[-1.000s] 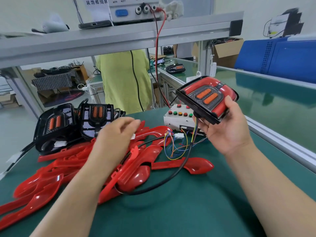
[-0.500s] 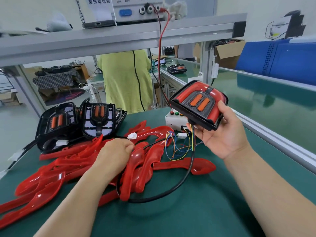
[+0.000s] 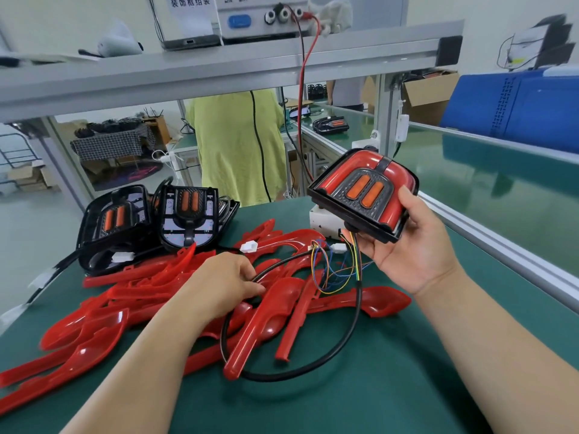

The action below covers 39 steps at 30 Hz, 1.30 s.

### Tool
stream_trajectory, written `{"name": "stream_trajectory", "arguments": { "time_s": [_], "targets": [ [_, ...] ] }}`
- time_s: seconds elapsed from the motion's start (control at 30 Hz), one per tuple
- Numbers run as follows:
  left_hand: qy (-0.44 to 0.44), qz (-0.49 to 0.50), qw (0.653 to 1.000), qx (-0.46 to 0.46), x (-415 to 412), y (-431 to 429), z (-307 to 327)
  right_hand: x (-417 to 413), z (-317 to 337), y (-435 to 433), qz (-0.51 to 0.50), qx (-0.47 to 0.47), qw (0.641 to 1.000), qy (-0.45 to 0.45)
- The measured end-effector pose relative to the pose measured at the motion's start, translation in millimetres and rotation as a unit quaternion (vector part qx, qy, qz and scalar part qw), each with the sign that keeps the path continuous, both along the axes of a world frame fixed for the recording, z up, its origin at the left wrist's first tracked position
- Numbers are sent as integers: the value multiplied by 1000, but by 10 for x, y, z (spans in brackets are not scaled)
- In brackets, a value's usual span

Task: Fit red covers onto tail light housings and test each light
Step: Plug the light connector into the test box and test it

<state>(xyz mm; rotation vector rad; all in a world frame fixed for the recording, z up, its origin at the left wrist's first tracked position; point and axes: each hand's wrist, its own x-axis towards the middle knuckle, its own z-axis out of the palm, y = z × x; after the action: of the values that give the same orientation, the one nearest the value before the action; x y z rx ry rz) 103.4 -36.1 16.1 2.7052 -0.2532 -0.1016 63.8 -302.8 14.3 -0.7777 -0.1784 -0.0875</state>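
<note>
My right hand (image 3: 407, 245) grips a black tail light housing (image 3: 363, 195) with a red cover fitted and two orange strips, held above the bench. Its black cable (image 3: 313, 368) loops down over a pile of loose red covers (image 3: 275, 311). Coloured wires (image 3: 332, 270) hang from the housing. My left hand (image 3: 225, 283) lies low on the pile with fingers curled around the black cable near the wires. Two housings without red covers (image 3: 188, 214) lean at the back left.
A white test box (image 3: 319, 220) sits behind the held housing, mostly hidden. A red lead (image 3: 302, 89) drops from a power supply (image 3: 260, 17) on the overhead shelf. A person in a yellow-green top (image 3: 238, 145) stands beyond the bench. A conveyor (image 3: 501, 189) runs along the right.
My left hand dropped from above the pile onto the covers and closed on the black cable. My right hand tilted the housing and drew it slightly nearer.
</note>
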Motion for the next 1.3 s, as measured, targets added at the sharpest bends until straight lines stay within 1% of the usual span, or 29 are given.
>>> {"name": "stream_trajectory", "arguments": {
  "time_s": [0.07, 0.13, 0.17, 0.2, 0.27, 0.33, 0.4, 0.5, 0.57, 0.6, 0.67, 0.77, 0.87, 0.93, 0.97, 1.0, 1.03, 1.07, 1.13, 1.17, 1.23, 1.3],
  "targets": [
    [-24, 6, 998, 50, -13, -23, 3, 4, -4, 2, 5, -7, 1000, -3],
    [-43, 10, 998, 54, -6, -6, 37, 10, -6, 0, 9, -10, 1000, -2],
    [-49, 13, 998, 28, 13, 24, 72, 12, -8, -2, 10, -11, 1000, -1],
    [-50, 23, 998, -20, 38, 63, 123, 14, -8, -4, 12, -10, 1000, -1],
    [-45, 71, 984, -157, 92, 190, 248, 17, -10, -5, 15, -4, 1000, -1],
    [-30, 106, 948, -299, 149, 405, 359, 19, -16, -3, 19, 2, 1000, 3],
    [23, 109, 908, -405, 177, 648, 427, 19, -20, 9, 27, 9, 1000, 9],
    [120, 93, 844, -515, 191, 932, 462, 12, -39, 49, 48, 14, 999, 15],
    [154, 71, 793, -585, 200, 1015, 460, 9, -54, 76, 60, 11, 998, 22],
    [158, 64, 773, -610, 203, 1028, 464, 7, -59, 88, 67, 6, 997, 25],
    [138, 63, 741, -654, 197, 989, 460, 1, -62, 110, 81, -5, 996, 28],
    [55, 120, 693, -709, 186, 721, 437, -13, -66, 159, 109, -17, 994, 16],
    [-63, 192, 660, -723, 155, 323, 447, -44, -80, 240, 161, -41, 986, -1],
    [-115, 193, 645, -730, 91, 106, 482, -67, -93, 302, 210, -41, 977, -6],
    [-133, 184, 645, -730, 56, 27, 487, -79, -97, 336, 232, -35, 972, -6],
    [-148, 170, 655, -721, 13, -43, 489, -91, -99, 371, 253, -29, 967, -9],
    [-161, 155, 680, -698, -33, -100, 482, -103, -101, 404, 274, -24, 961, -17],
    [-173, 141, 721, -656, -76, -149, 470, -117, -99, 435, 292, -19, 956, -27],
    [-190, 93, 819, -533, -168, -238, 459, -143, -76, 475, 316, -12, 948, -44],
    [-182, 46, 854, -485, -218, -276, 468, -154, -55, 481, 316, -12, 947, -53],
    [-132, -67, 897, -416, -312, -328, 481, -170, 22, 465, 290, -4, 955, -68],
    [-75, -143, 924, -348, -373, -384, 502, -173, 136, 425, 233, 3, 970, -73]
  ]
}}
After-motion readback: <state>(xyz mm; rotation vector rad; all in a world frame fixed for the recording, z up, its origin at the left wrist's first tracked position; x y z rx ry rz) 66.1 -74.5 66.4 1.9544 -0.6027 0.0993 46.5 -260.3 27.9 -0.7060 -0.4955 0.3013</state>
